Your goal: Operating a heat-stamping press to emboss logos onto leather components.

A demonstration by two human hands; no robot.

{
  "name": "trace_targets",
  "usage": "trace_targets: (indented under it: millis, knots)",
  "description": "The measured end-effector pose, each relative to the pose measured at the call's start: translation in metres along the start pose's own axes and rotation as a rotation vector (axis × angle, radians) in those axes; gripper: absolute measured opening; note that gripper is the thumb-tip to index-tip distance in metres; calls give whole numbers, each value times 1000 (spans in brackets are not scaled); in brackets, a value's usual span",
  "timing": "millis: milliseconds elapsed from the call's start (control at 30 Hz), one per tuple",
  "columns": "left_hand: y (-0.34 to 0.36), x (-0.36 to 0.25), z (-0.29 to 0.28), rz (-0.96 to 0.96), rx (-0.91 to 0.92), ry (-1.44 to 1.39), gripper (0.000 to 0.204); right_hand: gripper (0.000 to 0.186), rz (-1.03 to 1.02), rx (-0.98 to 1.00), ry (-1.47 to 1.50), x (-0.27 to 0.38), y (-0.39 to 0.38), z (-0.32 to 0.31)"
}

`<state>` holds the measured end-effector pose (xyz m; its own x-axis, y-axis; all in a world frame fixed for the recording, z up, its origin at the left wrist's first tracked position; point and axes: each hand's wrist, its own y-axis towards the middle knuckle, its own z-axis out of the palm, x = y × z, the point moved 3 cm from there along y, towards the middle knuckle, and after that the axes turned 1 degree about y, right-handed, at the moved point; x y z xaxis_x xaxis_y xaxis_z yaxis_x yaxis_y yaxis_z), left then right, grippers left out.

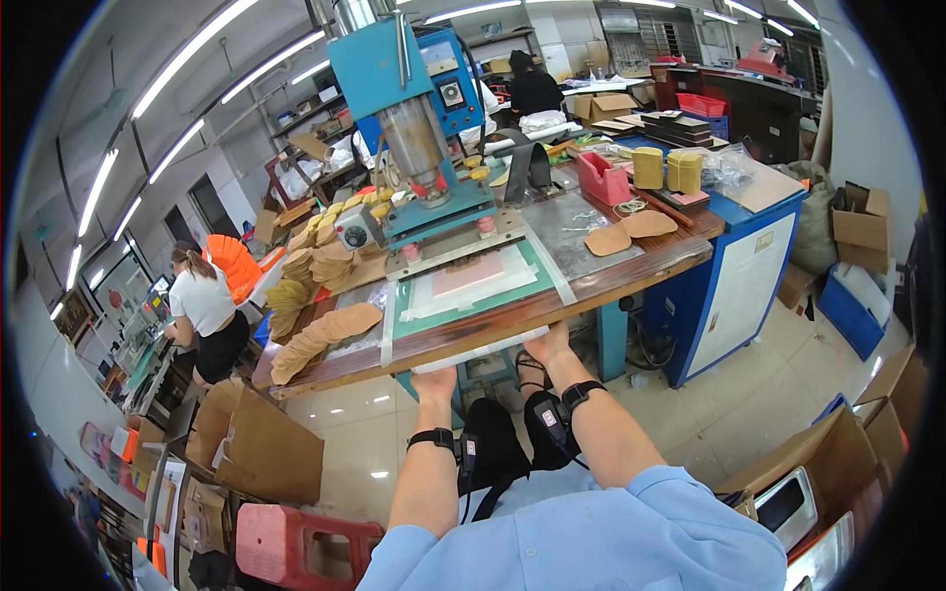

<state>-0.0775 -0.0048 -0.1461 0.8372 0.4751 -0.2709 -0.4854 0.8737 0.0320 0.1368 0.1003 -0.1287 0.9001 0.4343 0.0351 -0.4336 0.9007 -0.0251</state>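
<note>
Both my arms reach forward to the front edge of a brown wooden table (631,276). At the table's lip is my left hand (435,382), with my right hand (548,342) farther right. A long white strip (480,351) runs between them just under the edge, each hand at one end of it; my fingers are hidden there, so their grip does not show. Beyond the hands, a pink sheet (476,279) lies on white paper over a green mat (529,278), taped along the sides. Over its back part stands a teal press (439,223) with a metal cylinder.
Overlapping tan shoe-sole-shaped pieces (330,340) lie at left, two more tan pieces (631,233) at right. Behind them are a pink tape dispenser (602,180) and yellow rolls (647,168). A blue cabinet (739,286), red stool (271,545) and cardboard box (271,448) surround me. Another person (205,305) works at left.
</note>
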Motion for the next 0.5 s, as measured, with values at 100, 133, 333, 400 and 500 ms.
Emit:
trace_targets:
  millis: [100, 133, 333, 400, 500]
  knots:
    - [-1, 2, 2, -3, -31, -15, 48, 46, 5, -9, 5, 1, 3, -3]
    - [-3, 3, 4, -5, -45, -24, 48, 46, 4, -6, 5, 1, 4, -5]
    - [-6, 0, 9, -11, -62, -88, 49, 46, 19, 5, 14, 1, 10, -11]
    - [-7, 1, 9, -9, -57, -88, 49, 45, 16, -10, 19, 1, 6, -6]
    - [-12, 4, 17, -13, -92, -83, 49, 45, 11, -26, 31, 3, 4, -5]
